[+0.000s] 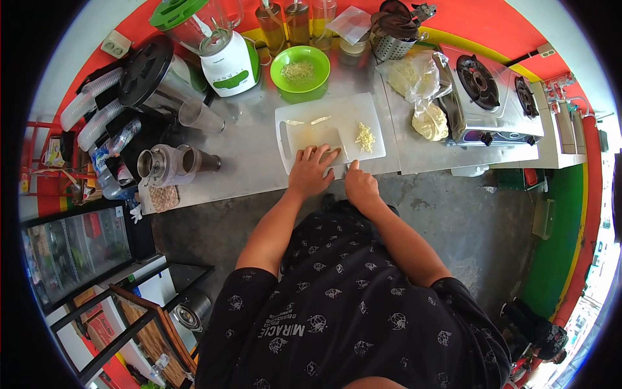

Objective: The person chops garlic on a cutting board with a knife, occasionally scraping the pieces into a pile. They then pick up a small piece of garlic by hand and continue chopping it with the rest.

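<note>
A white cutting board (376, 107) lies on the steel counter before me. My right hand (363, 188) is closed round the handle of a knife (343, 139), whose wide blade rests over the board, pointing away from me. Left of the blade, my left hand (313, 170) presses down at the board's near edge with bent fingers. Whatever lies under its fingertips is too small and covered to name. Two thin pale strips (320, 120) lie towards the board's far side. A small heap of chopped pale yellow bits (365, 137) sits on the right part.
A green bowl (300, 91) with pale shreds stands behind the board. To the left are a blender (227, 68), a clear plastic cup (197, 117) and a metal-and-clear container (194, 162). Plastic bags (414, 78) and a gas stove (486, 97) stand to the right. Bottles (271, 29) line the wall.
</note>
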Demonstrator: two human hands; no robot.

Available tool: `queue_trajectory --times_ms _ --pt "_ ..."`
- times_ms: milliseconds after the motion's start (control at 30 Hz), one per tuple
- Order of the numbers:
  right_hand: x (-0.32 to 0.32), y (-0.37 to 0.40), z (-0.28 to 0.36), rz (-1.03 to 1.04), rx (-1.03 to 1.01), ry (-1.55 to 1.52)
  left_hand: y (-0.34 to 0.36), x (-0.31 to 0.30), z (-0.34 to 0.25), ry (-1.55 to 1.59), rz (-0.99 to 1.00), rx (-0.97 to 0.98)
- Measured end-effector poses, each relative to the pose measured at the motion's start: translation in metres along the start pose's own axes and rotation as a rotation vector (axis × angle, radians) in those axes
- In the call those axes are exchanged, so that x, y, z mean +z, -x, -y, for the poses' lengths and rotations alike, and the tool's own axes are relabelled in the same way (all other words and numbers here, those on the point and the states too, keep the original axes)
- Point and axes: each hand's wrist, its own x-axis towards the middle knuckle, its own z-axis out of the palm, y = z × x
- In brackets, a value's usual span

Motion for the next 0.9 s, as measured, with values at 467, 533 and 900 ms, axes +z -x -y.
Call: queue_trajectory --times_ms 467,533,900 --pt "-0.011 -0.001 0.002 0.029 -0.011 0.100 0.000 0.000 0.002 0.023 -0.023 -0.011" --pt "-0.006 -0.003 0.002 0.004 0.005 0.083 -0.001 0.000 0.001 0.013 -0.024 -0.011" --pt "-0.002 -0.007 -0.001 -0.020 -0.058 0.088 0.000 0.000 0.001 0.007 -0.027 -0.007"
